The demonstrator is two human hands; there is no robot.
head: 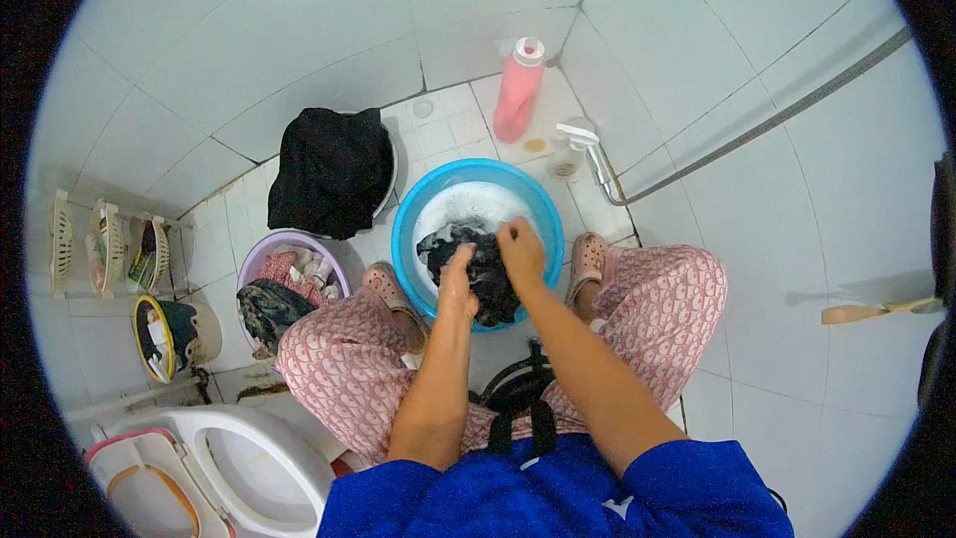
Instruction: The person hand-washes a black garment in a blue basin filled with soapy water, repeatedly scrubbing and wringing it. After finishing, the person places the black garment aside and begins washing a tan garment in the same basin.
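A blue plastic basin (pixel 403 239) stands on the tiled floor between my feet, with white suds (pixel 470 202) over its water. Wet black cloth (pixel 482 261) lies bunched in it and reaches up to the near rim. My left hand (pixel 457 280) holds the left side of this cloth, thumb uppermost, its other fingers mostly hidden. On the cloth's right side, my right hand (pixel 521 250) is closed in a fist around a fold. Some foam clings to the cloth's far edge.
Black fabric (pixel 332 172) covers a pale basin at back left. A purple basin (pixel 250 254) holds laundry. Beyond the blue basin are a pink bottle (pixel 519 93) and a shower head (pixel 579 136) on a metal hose (pixel 769 123). A toilet (pixel 261 467) and bin (pixel 202 332) stand left.
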